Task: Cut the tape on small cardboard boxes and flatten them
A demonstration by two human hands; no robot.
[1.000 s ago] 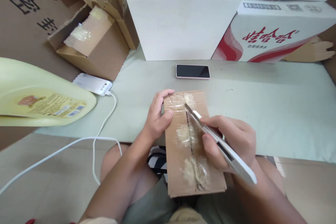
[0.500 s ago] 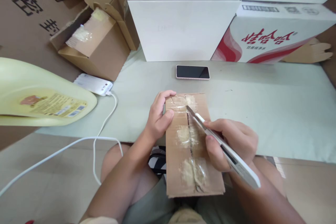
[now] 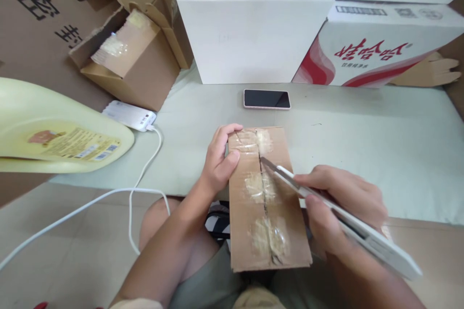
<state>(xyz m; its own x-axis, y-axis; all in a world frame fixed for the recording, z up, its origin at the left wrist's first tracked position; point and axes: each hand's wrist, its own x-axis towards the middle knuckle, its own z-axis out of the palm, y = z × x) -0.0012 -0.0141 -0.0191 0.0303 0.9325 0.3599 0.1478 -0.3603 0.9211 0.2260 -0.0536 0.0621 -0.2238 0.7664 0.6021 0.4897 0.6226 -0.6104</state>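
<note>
A small brown cardboard box (image 3: 244,231) stands at the front edge of the pale green surface, over my lap. Patches of clear tape cross the seam down its middle, and the seam shows a dark gap in its upper part. My left hand (image 3: 221,159) grips the box's upper left edge, thumb on top and fingers round the far corner. In my right hand (image 3: 342,203) is a white utility knife (image 3: 377,241) with its blade out. The blade tip is at the seam, between the upper and middle tape patches; whether it touches the cardboard I cannot tell.
A phone (image 3: 267,99) lies beyond the box. White cartons (image 3: 253,41) stand at the back. On the left are an open cardboard box (image 3: 141,67), a white power bank (image 3: 128,115) with a cable (image 3: 145,166), and a yellow plastic bottle (image 3: 65,128).
My right hand has moved right and slightly down with the utility knife. The blade tip has shifted a little down the seam. My left hand keeps its hold on the cardboard box.
</note>
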